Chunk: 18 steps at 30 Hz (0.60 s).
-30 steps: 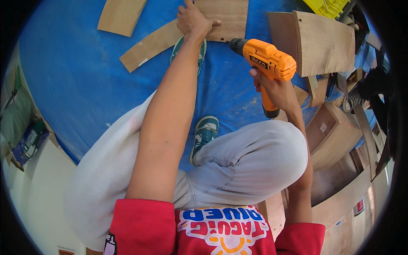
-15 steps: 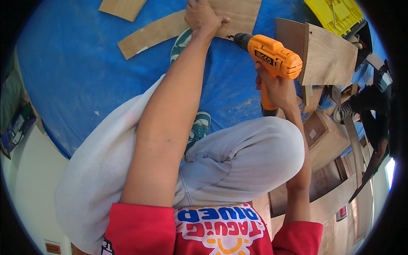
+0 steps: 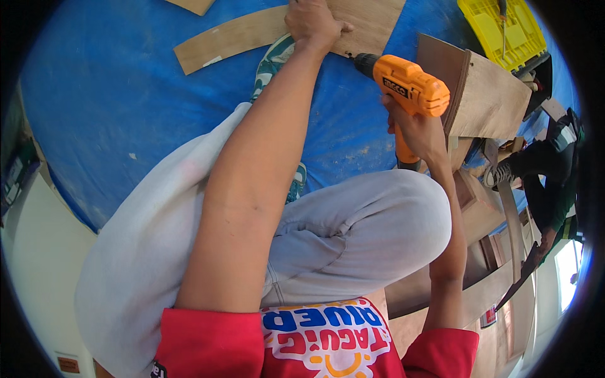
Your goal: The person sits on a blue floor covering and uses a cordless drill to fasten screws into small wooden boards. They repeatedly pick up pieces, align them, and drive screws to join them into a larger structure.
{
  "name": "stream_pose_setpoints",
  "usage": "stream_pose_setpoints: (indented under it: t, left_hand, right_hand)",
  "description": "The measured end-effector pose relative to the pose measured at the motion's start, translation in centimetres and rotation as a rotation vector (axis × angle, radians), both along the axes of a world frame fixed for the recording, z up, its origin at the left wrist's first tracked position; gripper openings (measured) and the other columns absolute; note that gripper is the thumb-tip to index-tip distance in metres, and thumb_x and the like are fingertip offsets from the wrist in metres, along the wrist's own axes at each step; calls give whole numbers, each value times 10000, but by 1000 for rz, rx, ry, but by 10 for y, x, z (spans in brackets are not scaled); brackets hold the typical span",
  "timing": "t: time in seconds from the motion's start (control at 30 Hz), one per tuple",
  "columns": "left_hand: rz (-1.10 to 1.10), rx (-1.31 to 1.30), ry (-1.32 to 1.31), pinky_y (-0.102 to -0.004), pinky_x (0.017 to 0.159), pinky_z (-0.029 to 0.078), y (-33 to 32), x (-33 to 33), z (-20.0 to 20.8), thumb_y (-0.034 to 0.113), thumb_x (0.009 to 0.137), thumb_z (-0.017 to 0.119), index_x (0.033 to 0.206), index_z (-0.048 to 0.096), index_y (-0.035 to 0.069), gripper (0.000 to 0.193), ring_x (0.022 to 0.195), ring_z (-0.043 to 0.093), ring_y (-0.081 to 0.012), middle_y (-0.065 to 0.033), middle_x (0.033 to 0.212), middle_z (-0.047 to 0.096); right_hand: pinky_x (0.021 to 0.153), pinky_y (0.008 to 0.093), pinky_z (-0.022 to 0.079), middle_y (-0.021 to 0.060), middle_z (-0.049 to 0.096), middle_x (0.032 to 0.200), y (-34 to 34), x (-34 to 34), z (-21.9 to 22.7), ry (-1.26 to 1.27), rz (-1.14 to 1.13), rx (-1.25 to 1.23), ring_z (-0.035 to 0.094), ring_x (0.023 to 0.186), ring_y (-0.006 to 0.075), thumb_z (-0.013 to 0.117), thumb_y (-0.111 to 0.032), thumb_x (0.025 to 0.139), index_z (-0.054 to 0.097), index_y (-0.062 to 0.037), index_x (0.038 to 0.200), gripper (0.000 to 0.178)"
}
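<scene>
Drilling step: left hand (image 3: 313,25) flat, pinning curved brown plywood strip (image 3: 252,34); right hand (image 3: 417,129) gripping orange cordless drill (image 3: 403,85), needing steady pressure next

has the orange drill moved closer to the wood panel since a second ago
Yes. The orange drill, gripped by the right hand, has moved toward the wood panel, nearer the left hand.

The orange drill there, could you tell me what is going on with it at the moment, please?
A person crouching over a blue tarp grips the orange drill in the right hand, its tip pointed at the edge of a flat plywood piece. The left hand presses down on that piece. A curved plywood strip lies beside it, a yellow case sits beyond, and another person is at the right.
</scene>
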State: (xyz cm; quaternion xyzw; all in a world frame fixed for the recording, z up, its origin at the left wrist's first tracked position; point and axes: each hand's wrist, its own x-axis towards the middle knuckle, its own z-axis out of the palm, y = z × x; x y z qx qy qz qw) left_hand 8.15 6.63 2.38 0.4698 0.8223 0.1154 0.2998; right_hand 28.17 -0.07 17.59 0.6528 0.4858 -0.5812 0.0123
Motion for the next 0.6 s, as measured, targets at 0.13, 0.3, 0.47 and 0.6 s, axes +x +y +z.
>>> stream_pose_setpoints:
  t: [0.13,0.3,0.47,0.6]
  left_hand:
    - [-2,37,-24,-486,975,524,-4,-1,-6,414,574,981,1382,506,118,983,1207,579,-361,-163,1283,591]
    - [17,109,46,-493,1002,510,-7,5,-12,413,583,977,1426,483,134,1016,1253,555,-366,-176,1346,570]
    - [35,-36,-17,-494,1069,469,-5,6,-9,410,591,975,1472,455,152,1056,1336,502,-378,-184,1450,522]
    - [45,-13,6,-500,1102,439,-6,6,-8,416,597,972,1476,460,151,1051,1367,476,-378,-184,1471,510]
  right_hand:
    - [582,285,540,19,648,788,-11,5,-2,42,-38,23,613,621,108,681,-179,998,667,-29,1168,227]
    - [594,287,554,30,654,815,-21,7,-5,112,-141,100,626,643,120,675,-148,1000,661,-21,1165,208]
    - [608,293,566,40,663,829,-15,10,-3,197,-182,36,636,665,128,726,-141,971,660,-22,1161,234]
    - [607,298,567,42,670,830,-22,12,8,247,-232,30,648,667,139,790,-151,924,664,-33,1154,289]
